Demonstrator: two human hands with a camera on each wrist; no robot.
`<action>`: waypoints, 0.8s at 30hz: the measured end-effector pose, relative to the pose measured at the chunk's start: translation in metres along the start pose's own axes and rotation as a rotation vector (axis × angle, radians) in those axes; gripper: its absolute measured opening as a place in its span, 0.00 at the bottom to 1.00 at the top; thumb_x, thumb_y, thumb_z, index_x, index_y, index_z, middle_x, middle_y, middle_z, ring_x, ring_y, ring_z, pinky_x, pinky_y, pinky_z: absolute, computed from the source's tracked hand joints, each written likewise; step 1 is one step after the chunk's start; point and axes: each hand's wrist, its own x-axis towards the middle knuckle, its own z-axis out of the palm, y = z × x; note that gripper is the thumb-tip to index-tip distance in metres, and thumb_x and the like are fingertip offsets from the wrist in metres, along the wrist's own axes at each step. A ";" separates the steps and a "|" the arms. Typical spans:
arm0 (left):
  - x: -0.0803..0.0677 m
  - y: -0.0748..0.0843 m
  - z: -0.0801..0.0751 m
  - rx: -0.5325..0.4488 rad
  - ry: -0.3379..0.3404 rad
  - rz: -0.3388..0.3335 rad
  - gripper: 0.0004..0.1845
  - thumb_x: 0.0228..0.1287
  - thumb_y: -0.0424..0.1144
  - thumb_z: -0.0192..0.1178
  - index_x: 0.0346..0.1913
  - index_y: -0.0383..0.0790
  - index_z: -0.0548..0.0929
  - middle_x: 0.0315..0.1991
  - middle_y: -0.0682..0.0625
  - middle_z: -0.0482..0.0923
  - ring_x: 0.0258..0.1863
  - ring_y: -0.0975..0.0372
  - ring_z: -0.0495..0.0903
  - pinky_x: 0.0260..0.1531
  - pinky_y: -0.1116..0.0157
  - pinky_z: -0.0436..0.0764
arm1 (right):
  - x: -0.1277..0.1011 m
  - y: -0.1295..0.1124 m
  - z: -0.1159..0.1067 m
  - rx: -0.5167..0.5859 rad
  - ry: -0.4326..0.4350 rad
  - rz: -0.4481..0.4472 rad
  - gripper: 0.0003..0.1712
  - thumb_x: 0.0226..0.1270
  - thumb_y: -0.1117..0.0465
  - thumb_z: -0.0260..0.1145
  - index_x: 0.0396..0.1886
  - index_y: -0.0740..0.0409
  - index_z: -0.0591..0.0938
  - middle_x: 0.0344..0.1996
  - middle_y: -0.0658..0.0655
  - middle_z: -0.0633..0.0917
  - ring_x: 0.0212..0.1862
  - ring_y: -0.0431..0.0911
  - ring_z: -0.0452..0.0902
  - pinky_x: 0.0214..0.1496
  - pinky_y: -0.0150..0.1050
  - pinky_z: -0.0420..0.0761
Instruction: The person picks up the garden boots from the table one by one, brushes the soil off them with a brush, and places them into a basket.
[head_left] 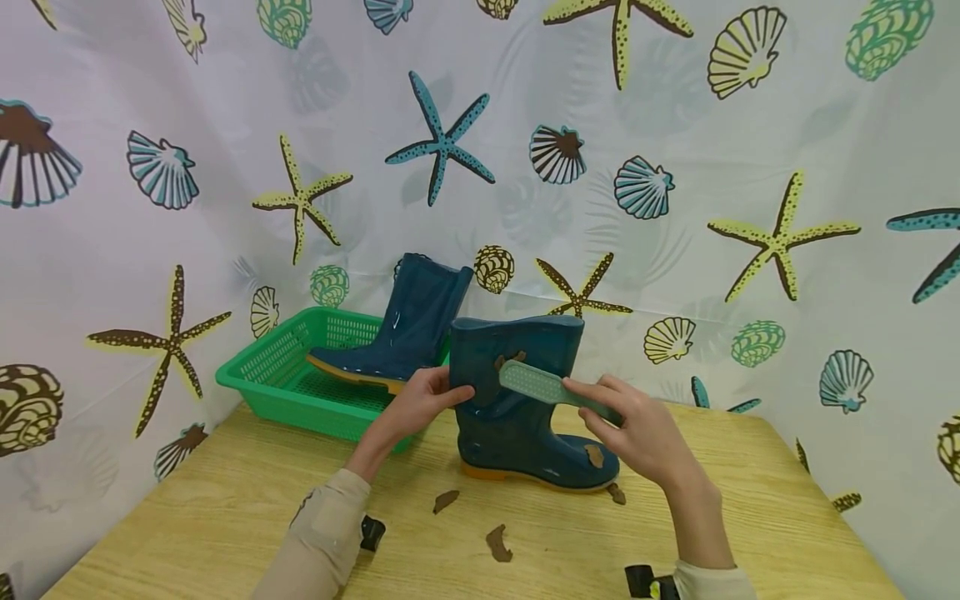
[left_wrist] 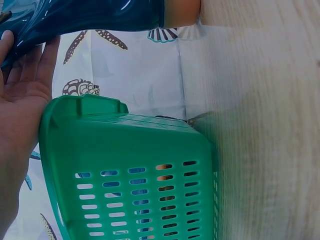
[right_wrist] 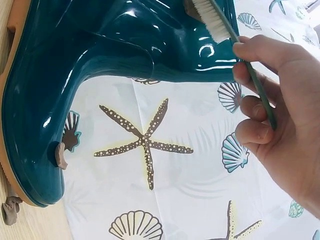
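Blue boot (head_left: 517,400) upright, toe right; brush (head_left: 551,389) angled against shaft.

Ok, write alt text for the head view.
A right hand holds a green brush against a blue rubber boot that a left hand steadies on a wooden table. A second boot stands in a green basket behind.
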 end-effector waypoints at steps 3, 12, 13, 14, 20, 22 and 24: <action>-0.001 0.000 -0.001 0.004 0.003 0.000 0.11 0.74 0.36 0.57 0.53 0.35 0.82 0.43 0.38 0.85 0.40 0.55 0.82 0.43 0.64 0.80 | 0.001 0.000 -0.003 0.032 0.063 -0.009 0.26 0.63 0.70 0.69 0.60 0.51 0.83 0.31 0.42 0.75 0.24 0.31 0.57 0.26 0.27 0.64; -0.002 -0.001 -0.003 -0.017 -0.021 0.013 0.12 0.73 0.43 0.59 0.49 0.38 0.83 0.41 0.42 0.85 0.39 0.60 0.82 0.44 0.61 0.80 | 0.007 -0.006 0.007 -0.007 0.089 -0.057 0.27 0.62 0.69 0.71 0.62 0.51 0.82 0.30 0.43 0.75 0.22 0.29 0.56 0.22 0.26 0.63; -0.002 -0.001 -0.003 -0.018 -0.022 0.011 0.12 0.72 0.43 0.60 0.49 0.39 0.83 0.41 0.42 0.85 0.39 0.60 0.82 0.44 0.61 0.80 | 0.007 -0.007 0.008 -0.008 0.079 -0.059 0.27 0.62 0.68 0.71 0.62 0.51 0.82 0.30 0.43 0.75 0.22 0.29 0.56 0.22 0.26 0.63; -0.002 -0.001 -0.002 -0.018 -0.022 0.010 0.12 0.72 0.43 0.60 0.48 0.38 0.83 0.40 0.42 0.85 0.39 0.60 0.82 0.44 0.61 0.80 | 0.007 -0.007 0.009 -0.008 0.068 -0.058 0.27 0.62 0.68 0.71 0.61 0.51 0.82 0.30 0.43 0.75 0.22 0.29 0.56 0.22 0.26 0.63; -0.001 -0.003 -0.002 -0.013 -0.018 0.004 0.12 0.72 0.43 0.60 0.50 0.39 0.83 0.42 0.43 0.85 0.41 0.58 0.83 0.45 0.59 0.81 | 0.005 -0.006 0.010 0.014 0.010 -0.038 0.24 0.63 0.67 0.71 0.59 0.51 0.84 0.31 0.42 0.75 0.24 0.29 0.58 0.25 0.28 0.65; -0.001 -0.003 -0.002 -0.014 -0.017 0.004 0.13 0.73 0.42 0.59 0.51 0.38 0.83 0.43 0.42 0.85 0.42 0.58 0.83 0.48 0.56 0.81 | 0.005 -0.006 0.010 0.019 -0.004 -0.038 0.24 0.63 0.67 0.71 0.59 0.51 0.84 0.32 0.42 0.76 0.24 0.29 0.59 0.25 0.28 0.66; -0.001 -0.003 -0.003 -0.011 -0.015 0.003 0.13 0.73 0.42 0.59 0.52 0.38 0.83 0.43 0.42 0.85 0.42 0.58 0.83 0.48 0.54 0.81 | 0.004 -0.005 0.009 0.024 -0.015 -0.040 0.24 0.63 0.67 0.70 0.60 0.50 0.83 0.32 0.42 0.76 0.24 0.29 0.59 0.26 0.28 0.66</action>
